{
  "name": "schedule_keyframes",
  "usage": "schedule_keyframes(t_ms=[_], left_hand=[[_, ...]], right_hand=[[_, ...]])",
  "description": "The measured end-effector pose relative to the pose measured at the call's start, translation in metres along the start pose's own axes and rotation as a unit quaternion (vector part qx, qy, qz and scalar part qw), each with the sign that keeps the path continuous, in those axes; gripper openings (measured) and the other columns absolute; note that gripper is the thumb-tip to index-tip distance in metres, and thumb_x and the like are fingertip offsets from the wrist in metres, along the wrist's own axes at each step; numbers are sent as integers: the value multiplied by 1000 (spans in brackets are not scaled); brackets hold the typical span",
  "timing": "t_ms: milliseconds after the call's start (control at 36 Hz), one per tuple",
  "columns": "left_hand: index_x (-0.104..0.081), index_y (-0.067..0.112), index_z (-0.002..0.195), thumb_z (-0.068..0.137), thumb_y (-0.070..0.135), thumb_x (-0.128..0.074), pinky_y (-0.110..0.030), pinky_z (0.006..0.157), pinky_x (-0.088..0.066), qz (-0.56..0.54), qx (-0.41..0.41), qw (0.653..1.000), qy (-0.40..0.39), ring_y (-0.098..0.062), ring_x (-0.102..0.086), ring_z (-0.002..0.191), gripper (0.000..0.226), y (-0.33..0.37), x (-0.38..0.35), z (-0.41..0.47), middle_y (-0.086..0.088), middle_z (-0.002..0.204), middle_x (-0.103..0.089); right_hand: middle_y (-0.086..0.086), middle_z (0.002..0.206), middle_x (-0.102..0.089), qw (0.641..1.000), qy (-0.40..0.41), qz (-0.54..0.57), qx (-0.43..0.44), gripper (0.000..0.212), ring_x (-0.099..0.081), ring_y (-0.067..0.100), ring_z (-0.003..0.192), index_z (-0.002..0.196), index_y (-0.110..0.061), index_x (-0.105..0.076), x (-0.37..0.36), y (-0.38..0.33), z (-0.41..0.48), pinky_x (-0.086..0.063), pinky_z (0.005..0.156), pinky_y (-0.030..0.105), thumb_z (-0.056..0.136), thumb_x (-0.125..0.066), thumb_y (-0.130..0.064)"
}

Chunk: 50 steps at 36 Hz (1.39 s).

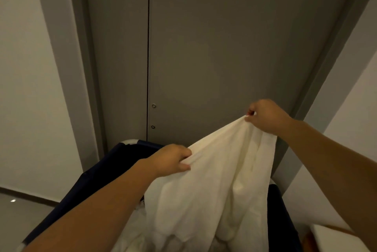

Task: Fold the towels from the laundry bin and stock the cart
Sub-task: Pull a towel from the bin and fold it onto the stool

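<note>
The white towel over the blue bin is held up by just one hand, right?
No, two hands hold it. In the head view the left hand grips the edge of the white towel and the right hand pinches a corner higher up. The towel does hang over the blue bin.

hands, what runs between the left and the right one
Head view: an edge of the white towel stretches from the left hand to the right hand.

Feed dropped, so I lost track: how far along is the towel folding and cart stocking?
Done: nothing shows; no folded towel or cart is in view. In hand: left hand and right hand grip one unfolded white towel, raised over the navy laundry bin. Left: folding it, the other white linen in the bin, then stocking.
</note>
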<state>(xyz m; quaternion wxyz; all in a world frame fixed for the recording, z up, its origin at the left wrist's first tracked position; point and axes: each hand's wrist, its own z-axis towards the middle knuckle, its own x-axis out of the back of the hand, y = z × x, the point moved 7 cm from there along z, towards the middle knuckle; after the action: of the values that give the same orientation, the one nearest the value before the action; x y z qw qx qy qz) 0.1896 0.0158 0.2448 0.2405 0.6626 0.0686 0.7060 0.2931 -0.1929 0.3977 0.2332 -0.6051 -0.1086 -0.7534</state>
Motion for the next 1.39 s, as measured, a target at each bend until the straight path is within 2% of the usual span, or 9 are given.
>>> schedule_keyframes(t_ms=[222,389,556,722,806,944,1083,1194,1389], left_hand=[[-61,8,82,88,16,-59,-9,58,-38,-121,114,985,43,-4,-46,63,11,-45,-8,-27,3,73,-53],[-56,19,67,84,21,-60,-21,62,-37,-82,156,984,29,-12,-48,66,17,-72,-13,-39,3,69,-52],[-66,20,83,89,26,-55,-22,66,-43,-69,195,978,36,-11,-58,77,14,-94,-10,-54,3,82,-63],[-61,17,83,99,29,-50,-22,61,-39,-155,251,928,227,-21,-59,75,22,-112,16,-75,-5,79,-63],[-57,21,76,95,25,-59,-17,55,-37,-199,247,909,270,-12,-56,67,19,-107,29,-78,3,72,-61],[-67,2,72,78,13,-79,-20,61,-44,-243,246,917,199,-14,-58,67,17,-112,30,-78,-4,72,-64],[-63,21,56,73,12,-82,-18,65,-49,-204,209,951,98,-12,-63,74,27,-107,25,-73,1,79,-70],[-73,30,66,75,13,-79,-21,74,-53,-180,163,970,-7,-8,-68,83,20,-97,11,-68,10,84,-73],[-77,23,73,84,34,-73,-26,66,-48,-193,177,964,32,-12,-63,71,16,-114,14,-67,0,76,-70]], right_hand=[[4,86,-55,999,34,-13,-13,21,-53,20,80,106,-7,-67,10,3,8,-45,77,29,94,-58,-22],[7,86,-59,998,61,-1,-30,19,-55,21,79,104,-6,-67,11,7,11,-46,77,30,94,-58,-19],[6,84,-56,996,53,2,-69,18,-54,20,75,104,-7,-66,7,24,10,-48,77,32,96,-55,-20],[7,83,-58,996,67,0,-66,17,-54,20,75,98,-7,-66,7,33,11,-43,74,29,95,-56,-20],[9,84,-60,995,73,-3,-67,18,-55,22,76,95,-5,-67,7,35,12,-42,72,29,93,-57,-20],[8,83,-58,995,75,1,-72,19,-55,21,77,99,-4,-66,7,37,10,-45,77,31,95,-56,-20],[8,86,-57,994,78,4,-76,20,-55,21,79,104,-4,-64,9,30,12,-49,83,36,96,-55,-21],[7,83,-57,994,80,3,-69,19,-55,21,77,103,-5,-65,8,22,16,-46,78,32,96,-55,-20],[11,89,-61,993,85,-9,-77,22,-54,21,79,105,-2,-67,8,16,17,-48,82,35,95,-55,-18]])
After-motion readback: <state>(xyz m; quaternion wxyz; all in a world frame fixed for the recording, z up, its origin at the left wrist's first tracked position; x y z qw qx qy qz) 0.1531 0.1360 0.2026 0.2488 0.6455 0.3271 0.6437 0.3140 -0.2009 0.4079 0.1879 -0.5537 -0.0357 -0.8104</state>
